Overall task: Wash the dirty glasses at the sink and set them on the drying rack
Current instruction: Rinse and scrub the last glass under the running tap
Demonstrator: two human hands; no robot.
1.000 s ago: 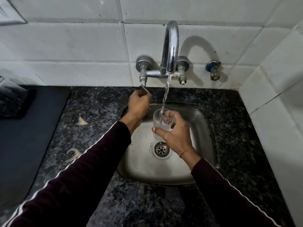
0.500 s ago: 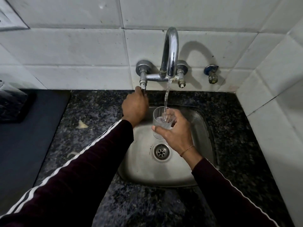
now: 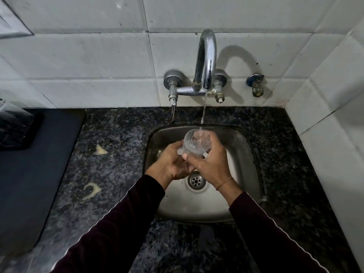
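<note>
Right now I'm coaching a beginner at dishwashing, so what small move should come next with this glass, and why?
Probably turn the glass under the water and rub its wall. Both hands grip it over the sink: the left hand low on its side, the right hand around the other. The stream from the tap is falling into its open mouth, so rinsing is underway.

- Counter (image 3: 122,134): black granite, speckled grey.
- Wall tiles (image 3: 88,60): white with grey joints.
- Sink (image 3: 242,154) and tap (image 3: 205,58): silver steel.
- Glass (image 3: 194,143): clear.
- Sleeves (image 3: 118,223): dark maroon, white piping.
- Mat (image 3: 29,174): dark blue-black.
</note>
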